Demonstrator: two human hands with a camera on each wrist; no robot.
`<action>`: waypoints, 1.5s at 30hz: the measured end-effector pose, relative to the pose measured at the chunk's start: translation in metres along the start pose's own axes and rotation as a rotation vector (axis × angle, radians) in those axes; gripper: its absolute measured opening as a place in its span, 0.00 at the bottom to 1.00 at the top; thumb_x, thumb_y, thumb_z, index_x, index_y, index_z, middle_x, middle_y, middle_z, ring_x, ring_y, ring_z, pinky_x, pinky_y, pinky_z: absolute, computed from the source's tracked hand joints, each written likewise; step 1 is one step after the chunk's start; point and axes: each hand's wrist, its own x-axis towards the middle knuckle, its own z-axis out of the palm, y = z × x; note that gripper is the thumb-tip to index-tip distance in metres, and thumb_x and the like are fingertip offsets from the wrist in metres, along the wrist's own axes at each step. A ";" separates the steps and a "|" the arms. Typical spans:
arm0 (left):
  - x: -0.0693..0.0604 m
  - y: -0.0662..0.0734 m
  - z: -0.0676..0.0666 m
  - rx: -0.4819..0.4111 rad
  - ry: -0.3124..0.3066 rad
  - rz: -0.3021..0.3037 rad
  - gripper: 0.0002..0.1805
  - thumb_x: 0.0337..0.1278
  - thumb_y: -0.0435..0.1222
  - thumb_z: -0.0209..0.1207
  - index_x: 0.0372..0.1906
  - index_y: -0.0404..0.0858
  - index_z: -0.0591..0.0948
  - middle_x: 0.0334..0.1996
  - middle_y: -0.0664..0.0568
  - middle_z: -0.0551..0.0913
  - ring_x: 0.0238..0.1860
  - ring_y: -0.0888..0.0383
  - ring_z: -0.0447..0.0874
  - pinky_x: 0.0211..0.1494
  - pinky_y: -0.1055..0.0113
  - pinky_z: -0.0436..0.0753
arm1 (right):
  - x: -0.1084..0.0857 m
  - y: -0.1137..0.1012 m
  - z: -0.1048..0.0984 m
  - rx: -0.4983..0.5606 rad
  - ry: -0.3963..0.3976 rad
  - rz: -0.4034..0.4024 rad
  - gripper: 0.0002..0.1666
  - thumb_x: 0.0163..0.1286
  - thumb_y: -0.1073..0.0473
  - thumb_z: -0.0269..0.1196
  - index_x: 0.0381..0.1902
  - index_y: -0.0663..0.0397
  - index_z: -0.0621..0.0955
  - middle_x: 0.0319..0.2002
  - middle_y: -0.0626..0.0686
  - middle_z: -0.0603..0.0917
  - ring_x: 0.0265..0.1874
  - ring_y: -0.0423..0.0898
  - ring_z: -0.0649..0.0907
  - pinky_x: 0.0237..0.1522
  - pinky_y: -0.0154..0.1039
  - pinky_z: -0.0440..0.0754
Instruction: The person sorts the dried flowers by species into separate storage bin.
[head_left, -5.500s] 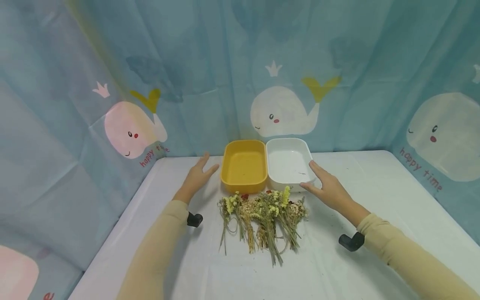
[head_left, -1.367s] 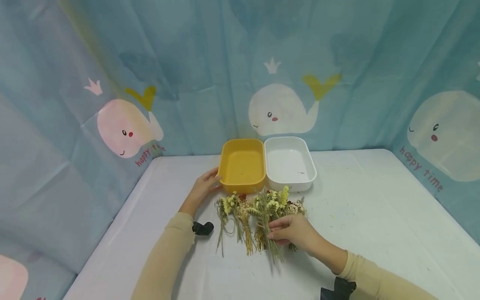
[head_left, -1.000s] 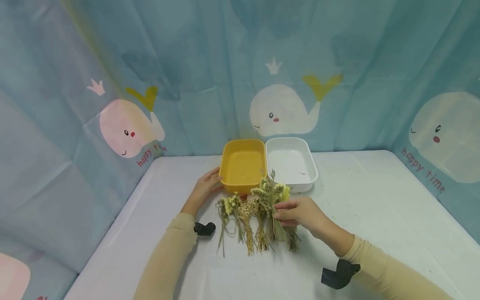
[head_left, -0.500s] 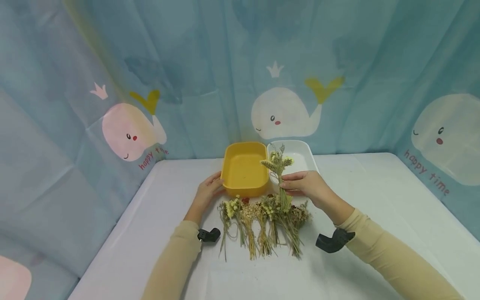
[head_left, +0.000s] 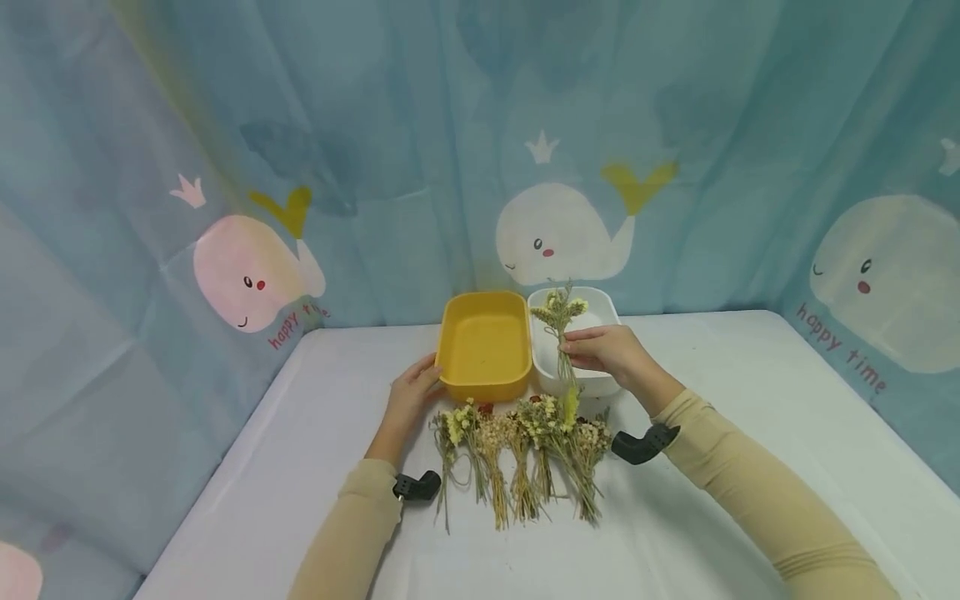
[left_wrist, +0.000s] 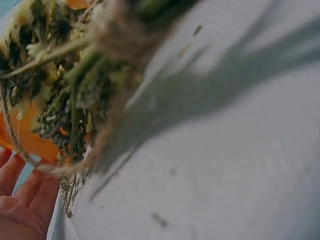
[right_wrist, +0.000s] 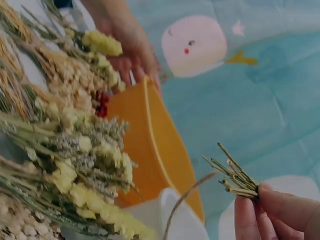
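Between thumb and fingers, my right hand (head_left: pixel 618 354) pinches a bunch of dried flowers (head_left: pixel 557 317) by its twine-tied stems. The bunch is upright, flower heads up, over the white box (head_left: pixel 551 385). In the right wrist view its cut stem ends (right_wrist: pixel 237 177) stick out of the grip. My left hand (head_left: pixel 408 402) rests its fingertips against the outer left side of the yellow box (head_left: pixel 487 350). Those left fingers (left_wrist: pixel 35 192) look fairly straight in the left wrist view. Several more dried bunches (head_left: pixel 521 467) lie in a row before the boxes.
Both boxes stand side by side at the back of the white table (head_left: pixel 690 533), against a blue whale-print curtain (head_left: pixel 390 167). Small plant crumbs lie on the tabletop. A black camera mount (head_left: pixel 645 444) sits on my right wrist, another (head_left: pixel 417 486) on the left.
My right hand has gripped a flower bunch in the row, lifted it and carried it to over the white box. My left hand came to the yellow box's side and stays there.
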 end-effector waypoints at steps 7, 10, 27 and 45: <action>-0.006 -0.005 0.001 -0.012 0.051 -0.014 0.27 0.72 0.43 0.56 0.71 0.42 0.71 0.73 0.46 0.69 0.73 0.46 0.68 0.77 0.48 0.70 | 0.019 0.006 0.001 0.031 0.025 0.038 0.28 0.68 0.65 0.66 0.64 0.69 0.76 0.31 0.42 0.89 0.29 0.35 0.88 0.45 0.32 0.89; -0.006 -0.005 0.002 -0.033 0.047 -0.018 0.27 0.72 0.43 0.56 0.72 0.41 0.70 0.73 0.45 0.68 0.72 0.45 0.69 0.76 0.49 0.71 | 0.028 0.008 0.001 0.055 0.045 0.051 0.28 0.68 0.66 0.66 0.64 0.68 0.76 0.29 0.42 0.88 0.28 0.34 0.88 0.42 0.29 0.89; -0.005 -0.012 -0.006 -0.128 -0.021 -0.029 0.29 0.72 0.43 0.56 0.73 0.40 0.68 0.73 0.45 0.68 0.72 0.45 0.69 0.77 0.48 0.70 | 0.066 0.024 -0.005 0.127 0.094 0.106 0.30 0.69 0.65 0.64 0.68 0.63 0.73 0.55 0.59 0.85 0.27 0.33 0.87 0.41 0.27 0.89; 0.002 -0.012 -0.003 -0.187 -0.052 0.025 0.29 0.72 0.41 0.56 0.73 0.38 0.68 0.73 0.46 0.69 0.71 0.46 0.71 0.75 0.51 0.73 | 0.091 0.040 0.004 0.120 0.151 0.136 0.28 0.67 0.68 0.65 0.64 0.68 0.75 0.25 0.42 0.84 0.23 0.35 0.85 0.35 0.28 0.89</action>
